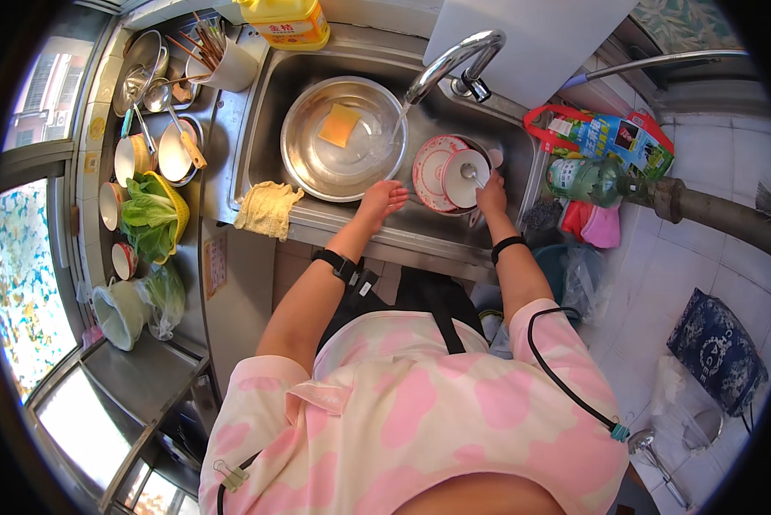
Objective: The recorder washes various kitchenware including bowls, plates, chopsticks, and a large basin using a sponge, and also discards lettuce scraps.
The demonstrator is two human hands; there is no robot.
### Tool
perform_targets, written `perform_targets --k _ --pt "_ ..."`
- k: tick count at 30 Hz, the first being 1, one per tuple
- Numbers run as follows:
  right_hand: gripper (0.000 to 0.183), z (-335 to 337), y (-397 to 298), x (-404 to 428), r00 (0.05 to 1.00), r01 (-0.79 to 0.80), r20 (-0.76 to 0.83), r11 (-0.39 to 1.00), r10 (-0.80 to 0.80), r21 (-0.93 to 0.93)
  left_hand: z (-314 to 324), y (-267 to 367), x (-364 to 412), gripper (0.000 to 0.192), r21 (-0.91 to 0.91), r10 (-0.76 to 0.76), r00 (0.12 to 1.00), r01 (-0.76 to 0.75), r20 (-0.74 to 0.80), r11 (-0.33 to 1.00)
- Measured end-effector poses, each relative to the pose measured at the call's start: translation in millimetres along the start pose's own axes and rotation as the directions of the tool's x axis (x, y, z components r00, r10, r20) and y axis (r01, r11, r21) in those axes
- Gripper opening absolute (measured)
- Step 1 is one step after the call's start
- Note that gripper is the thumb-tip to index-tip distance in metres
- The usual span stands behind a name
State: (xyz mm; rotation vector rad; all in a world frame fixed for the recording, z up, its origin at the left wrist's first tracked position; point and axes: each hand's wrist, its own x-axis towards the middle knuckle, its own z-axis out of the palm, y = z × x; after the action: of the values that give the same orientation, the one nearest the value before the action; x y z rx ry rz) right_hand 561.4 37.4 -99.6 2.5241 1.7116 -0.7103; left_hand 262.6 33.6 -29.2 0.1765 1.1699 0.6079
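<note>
Water runs from the curved metal faucet (453,55) into a wide steel basin (293,164) in the left part of the sink. An orange-yellow sponge or cloth square (338,125) lies in the basin. My left hand (383,203) is empty, fingers apart, by the basin's front right rim. At the right, my right hand (492,196) grips the rim of a white bowl (456,187) with a red-patterned edge; a metal spoon (468,170) lies in the bowl, its handle reaching my fingers. Beside and partly beneath the bowl is a red-patterned plate (428,174).
A yellow cloth (268,209) hangs over the sink's front edge (334,222). Leafy greens in a yellow basket (181,212), bowls, ladles and a chopstick holder (231,67) stand left. A yellow jug (289,26) is behind; a green plastic bottle (585,180) is right.
</note>
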Motion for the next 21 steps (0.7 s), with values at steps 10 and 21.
perform_targets --k 10,21 --pt "0.051 29 20 23 0.983 -0.181 0.064 0.957 0.171 0.225 75 -98 144 0.062 0.726 0.378 0.924 -0.217 -0.065 0.653" --pt "0.050 -44 -61 -1 0.980 0.121 0.059 0.796 -0.193 0.593 58 1 20 0.062 0.113 0.154 0.988 -0.151 -0.019 0.982"
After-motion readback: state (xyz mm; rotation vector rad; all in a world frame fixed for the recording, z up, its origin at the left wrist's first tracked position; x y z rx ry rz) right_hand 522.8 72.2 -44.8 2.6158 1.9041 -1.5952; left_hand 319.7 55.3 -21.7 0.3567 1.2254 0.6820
